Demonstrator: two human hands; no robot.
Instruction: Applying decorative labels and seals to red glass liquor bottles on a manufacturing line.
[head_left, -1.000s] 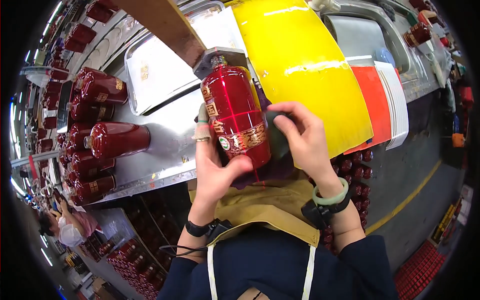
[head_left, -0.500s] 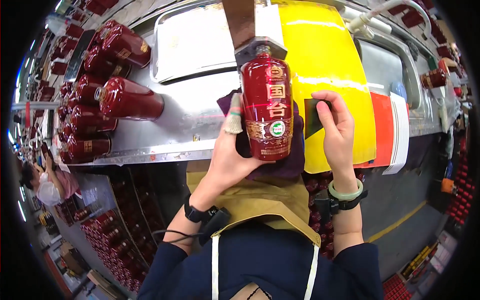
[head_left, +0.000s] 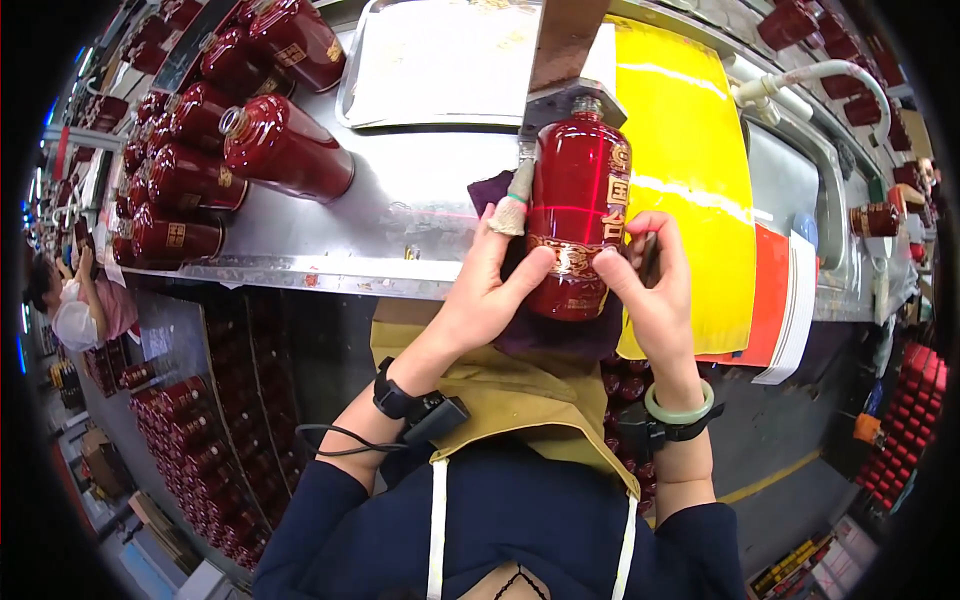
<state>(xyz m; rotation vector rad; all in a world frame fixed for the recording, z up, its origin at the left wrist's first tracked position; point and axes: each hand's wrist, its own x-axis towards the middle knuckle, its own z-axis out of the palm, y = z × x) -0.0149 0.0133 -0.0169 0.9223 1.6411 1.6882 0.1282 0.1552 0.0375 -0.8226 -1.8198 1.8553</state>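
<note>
A glossy dark-red bottle (head_left: 575, 190) with gold lettering and a gold patterned band lies on a dark purple cloth (head_left: 490, 195), neck away from me. My left hand (head_left: 490, 285) grips its left side, thumb across the lower front. A greyish cloth finger cover (head_left: 513, 205) with a green band sits on one finger. My right hand (head_left: 660, 285) is at the bottle's right side, thumb tip touching it. A dark flat piece (head_left: 652, 258) shows between the bent right fingers, mostly hidden. The bottle's neck meets a dark notched block (head_left: 610, 95).
Several red bottles (head_left: 290, 150) crowd the metal bench at left. Behind stands a white-lined tray (head_left: 440, 65). A yellow sheet (head_left: 690, 200), a red sheet (head_left: 765, 290) and a white stack (head_left: 795, 310) lie right, near a sink with a pale pipe (head_left: 820, 75).
The bottle has rolled to the right, carrying its lettering to the right edge and its round green-white emblem out of sight. My right hand, with the dark piece, has come against it.
</note>
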